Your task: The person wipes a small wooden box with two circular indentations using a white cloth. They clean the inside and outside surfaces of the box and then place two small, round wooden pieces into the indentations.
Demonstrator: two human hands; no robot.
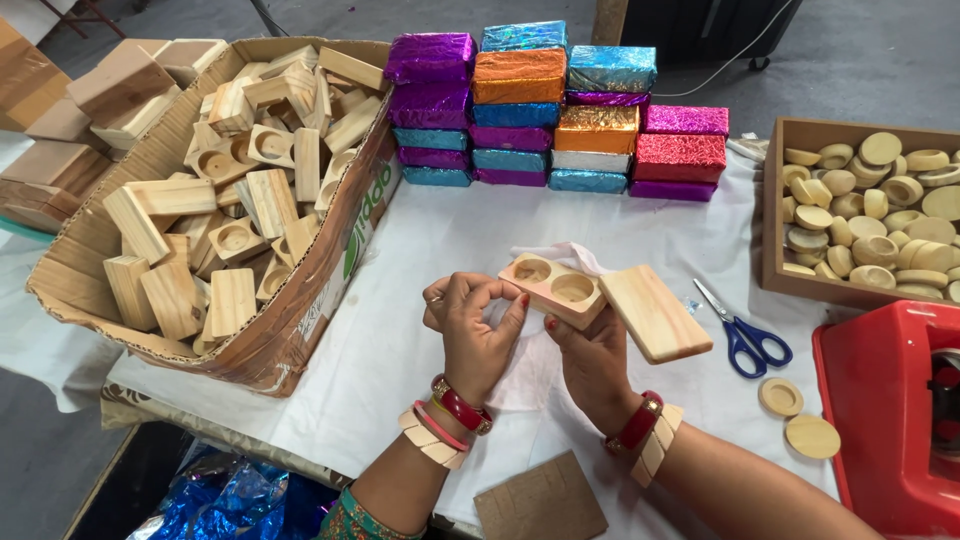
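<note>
**Two-Hollow Wooden Block Held Over White-Covered Table**

A wooden block with two round hollows [553, 288] is gripped at centre frame, the left hand [472, 325] pinched shut on its near end and the right hand [592, 362] closed beneath it and the flat wooden lid [655, 312]. Blue-handled scissors [742, 332] lie at 3 o'clock, a cardboard box of wooden blocks [215, 200] at 10 o'clock, foil-wrapped boxes [560, 110] at 12 o'clock.

A big cardboard box [300, 300] at the left is heaped with pale wooden blocks [215, 215]; shiny foil-wrapped packets [560, 115] stand stacked at the back; a wooden tray [775, 220] of round lids [880, 215] sits to the right; blue-handled scissors [745, 335] lie near a red case [880, 420].
</note>
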